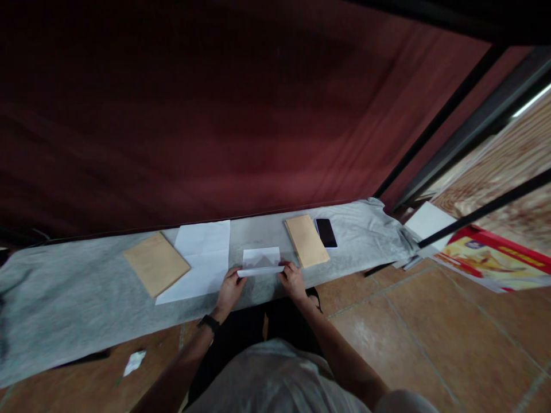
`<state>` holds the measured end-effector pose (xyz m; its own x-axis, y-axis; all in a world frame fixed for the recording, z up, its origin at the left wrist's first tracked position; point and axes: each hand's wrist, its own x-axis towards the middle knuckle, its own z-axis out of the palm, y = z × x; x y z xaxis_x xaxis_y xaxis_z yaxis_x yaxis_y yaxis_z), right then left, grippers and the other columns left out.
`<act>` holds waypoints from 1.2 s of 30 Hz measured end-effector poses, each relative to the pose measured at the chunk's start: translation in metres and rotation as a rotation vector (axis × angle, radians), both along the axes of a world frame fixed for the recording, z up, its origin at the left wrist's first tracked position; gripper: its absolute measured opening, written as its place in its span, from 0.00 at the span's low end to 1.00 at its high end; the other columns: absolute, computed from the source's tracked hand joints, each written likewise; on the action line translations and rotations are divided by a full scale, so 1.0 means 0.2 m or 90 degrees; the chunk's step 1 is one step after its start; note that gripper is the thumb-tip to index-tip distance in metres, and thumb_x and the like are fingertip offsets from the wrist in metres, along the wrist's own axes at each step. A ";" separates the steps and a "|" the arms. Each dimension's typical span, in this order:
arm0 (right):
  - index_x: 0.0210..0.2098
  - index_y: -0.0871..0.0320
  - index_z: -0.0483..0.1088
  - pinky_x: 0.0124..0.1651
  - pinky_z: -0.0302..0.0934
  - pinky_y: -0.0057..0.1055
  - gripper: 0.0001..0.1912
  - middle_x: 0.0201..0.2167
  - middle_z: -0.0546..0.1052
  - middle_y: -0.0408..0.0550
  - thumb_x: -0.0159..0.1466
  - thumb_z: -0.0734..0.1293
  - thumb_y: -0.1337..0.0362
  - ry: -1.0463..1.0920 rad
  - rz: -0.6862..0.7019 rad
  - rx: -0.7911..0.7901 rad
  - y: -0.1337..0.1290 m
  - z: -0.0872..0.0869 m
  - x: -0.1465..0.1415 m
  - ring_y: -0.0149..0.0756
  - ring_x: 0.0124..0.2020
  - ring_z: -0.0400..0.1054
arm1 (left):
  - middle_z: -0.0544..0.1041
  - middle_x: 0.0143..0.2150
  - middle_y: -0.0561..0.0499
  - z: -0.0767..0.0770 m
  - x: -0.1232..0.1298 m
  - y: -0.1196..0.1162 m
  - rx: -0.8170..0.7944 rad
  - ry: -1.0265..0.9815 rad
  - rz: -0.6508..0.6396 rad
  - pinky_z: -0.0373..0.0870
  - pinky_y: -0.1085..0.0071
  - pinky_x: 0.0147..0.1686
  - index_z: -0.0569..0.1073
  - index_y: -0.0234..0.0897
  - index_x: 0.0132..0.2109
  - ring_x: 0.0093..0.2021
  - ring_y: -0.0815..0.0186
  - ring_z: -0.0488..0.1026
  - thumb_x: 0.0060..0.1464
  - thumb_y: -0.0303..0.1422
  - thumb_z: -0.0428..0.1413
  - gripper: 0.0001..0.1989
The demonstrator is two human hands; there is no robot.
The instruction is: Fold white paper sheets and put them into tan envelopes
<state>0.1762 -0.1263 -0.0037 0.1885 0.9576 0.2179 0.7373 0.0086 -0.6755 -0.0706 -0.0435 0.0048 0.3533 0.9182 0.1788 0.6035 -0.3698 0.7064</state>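
L hand [230, 289] and R hand [293, 281] pinch a white paper [260, 271] at its opp. ends, fingers closed narrow on the edges, thumbs toward the middle. Paper is smooth, rect., w/ the near edge raised as a long thin strip and a flat part behind it, soft grey shadow across. It's at the front edge of the bench [94, 287], roughly centered betw. the hands.

Bench = long, narrow, draped in grey cloth, mottled soft nap, wrinkled at R end. To the L: white sheet [209, 246], large, flat, matte, w/ a faint crosswise crease; L tan stack [157, 263] overlaps its L side, set at an angle, flat rect. w/ crisp corners. To the R: R tan stack [306, 241], same dull tan, oblong, tilted, layered edge showing on its L side. Phone [327, 233] just beside it, dark glossy face, rounded corners, pale rim.

Black band [210, 323] on L wrist. Behind bench: dark red panel [215, 143], w/ faint streaks. Floor [365, 332] = orange-brown tile, pale grout; crumpled white scrap [135, 362] on it, lower L. Far R: red/yellow box [499, 258], glossy print, near a white board [430, 226]; exact contact can't tell.
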 end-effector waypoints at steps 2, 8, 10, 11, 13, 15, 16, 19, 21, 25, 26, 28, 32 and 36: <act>0.47 0.54 0.78 0.59 0.63 0.39 0.16 0.51 0.76 0.51 0.64 0.64 0.73 0.016 0.018 0.004 0.00 0.00 0.01 0.41 0.54 0.69 | 0.78 0.46 0.46 0.01 -0.02 -0.01 -0.001 0.001 -0.025 0.72 0.56 0.58 0.77 0.38 0.40 0.51 0.58 0.75 0.54 0.27 0.51 0.10; 0.47 0.55 0.78 0.59 0.64 0.43 0.20 0.57 0.73 0.54 0.62 0.62 0.78 0.014 0.038 0.065 -0.06 0.00 0.00 0.43 0.59 0.67 | 0.73 0.59 0.45 0.04 -0.09 -0.08 0.008 0.055 -0.146 0.66 0.52 0.63 0.74 0.38 0.54 0.62 0.55 0.68 0.41 0.18 0.52 0.30; 0.50 0.55 0.76 0.61 0.63 0.44 0.22 0.60 0.72 0.54 0.62 0.62 0.79 -0.001 0.049 0.093 -0.10 -0.01 -0.01 0.44 0.61 0.65 | 0.72 0.62 0.45 0.04 -0.10 -0.10 0.009 0.098 -0.161 0.64 0.52 0.65 0.72 0.38 0.57 0.65 0.55 0.66 0.38 0.16 0.52 0.35; 0.52 0.55 0.76 0.62 0.62 0.44 0.23 0.60 0.72 0.54 0.63 0.62 0.79 -0.008 0.059 0.103 -0.12 -0.01 -0.01 0.43 0.61 0.65 | 0.71 0.63 0.45 0.04 -0.10 -0.10 0.011 0.120 -0.164 0.62 0.53 0.66 0.71 0.38 0.58 0.66 0.55 0.64 0.38 0.15 0.52 0.37; 0.54 0.55 0.75 0.63 0.62 0.45 0.25 0.59 0.73 0.54 0.63 0.61 0.79 -0.014 0.074 0.109 -0.15 -0.01 -0.02 0.43 0.61 0.66 | 0.69 0.65 0.45 0.04 -0.10 -0.11 0.013 0.159 -0.167 0.61 0.53 0.67 0.70 0.39 0.60 0.67 0.56 0.63 0.38 0.14 0.50 0.39; 0.55 0.54 0.74 0.63 0.62 0.46 0.25 0.58 0.75 0.53 0.64 0.60 0.78 -0.015 0.077 0.103 -0.16 0.00 -0.02 0.42 0.61 0.66 | 0.68 0.66 0.46 0.03 -0.10 -0.12 0.018 0.183 -0.174 0.59 0.52 0.68 0.69 0.40 0.62 0.68 0.57 0.63 0.39 0.14 0.49 0.41; 0.56 0.53 0.74 0.64 0.61 0.46 0.26 0.58 0.75 0.53 0.64 0.60 0.78 -0.016 0.077 0.098 -0.17 0.01 -0.02 0.42 0.61 0.66 | 0.68 0.67 0.46 0.03 -0.10 -0.13 0.022 0.189 -0.181 0.59 0.52 0.69 0.68 0.41 0.63 0.69 0.58 0.62 0.39 0.13 0.48 0.42; 0.59 0.53 0.72 0.66 0.58 0.48 0.29 0.61 0.73 0.52 0.63 0.60 0.79 -0.040 0.094 0.074 -0.19 0.03 -0.02 0.43 0.64 0.63 | 0.64 0.70 0.48 0.01 -0.13 -0.15 0.041 0.194 -0.206 0.58 0.53 0.69 0.64 0.43 0.67 0.70 0.60 0.59 0.39 0.13 0.46 0.46; 0.62 0.53 0.69 0.68 0.55 0.49 0.32 0.64 0.70 0.52 0.61 0.60 0.79 -0.068 0.116 0.053 -0.20 0.04 -0.01 0.43 0.67 0.60 | 0.63 0.71 0.48 0.01 -0.14 -0.16 0.058 0.203 -0.217 0.58 0.54 0.69 0.62 0.43 0.68 0.71 0.61 0.57 0.40 0.12 0.44 0.47; 0.66 0.53 0.65 0.71 0.49 0.49 0.37 0.68 0.65 0.51 0.58 0.63 0.77 -0.107 0.162 0.010 -0.19 0.07 0.01 0.45 0.70 0.55 | 0.62 0.71 0.45 0.02 -0.11 -0.16 0.096 0.224 -0.211 0.57 0.55 0.70 0.62 0.37 0.68 0.73 0.61 0.52 0.43 0.11 0.42 0.44; 0.66 0.52 0.64 0.72 0.48 0.48 0.38 0.68 0.65 0.50 0.58 0.64 0.77 -0.111 0.169 0.002 -0.17 0.09 0.02 0.45 0.70 0.54 | 0.62 0.71 0.45 0.03 -0.10 -0.14 0.105 0.225 -0.208 0.57 0.55 0.70 0.62 0.37 0.69 0.74 0.61 0.51 0.43 0.11 0.42 0.44; 0.66 0.50 0.64 0.72 0.46 0.48 0.38 0.68 0.65 0.49 0.58 0.64 0.76 -0.115 0.172 -0.007 -0.14 0.11 0.04 0.44 0.70 0.54 | 0.60 0.72 0.46 0.05 -0.08 -0.11 0.116 0.228 -0.206 0.57 0.54 0.70 0.60 0.37 0.69 0.74 0.61 0.48 0.43 0.12 0.42 0.45; 0.65 0.51 0.66 0.72 0.47 0.45 0.34 0.68 0.66 0.50 0.60 0.65 0.75 -0.118 0.172 -0.013 -0.10 0.12 0.05 0.43 0.68 0.57 | 0.61 0.72 0.45 0.07 -0.05 -0.07 0.097 0.253 -0.223 0.57 0.56 0.69 0.62 0.37 0.69 0.74 0.62 0.49 0.45 0.12 0.43 0.43; 0.66 0.54 0.64 0.72 0.47 0.46 0.38 0.69 0.63 0.54 0.57 0.68 0.74 -0.129 0.198 -0.023 -0.10 0.09 0.06 0.46 0.70 0.55 | 0.64 0.70 0.45 0.04 -0.08 -0.06 0.058 0.237 -0.222 0.59 0.55 0.68 0.66 0.37 0.66 0.72 0.61 0.56 0.48 0.14 0.43 0.38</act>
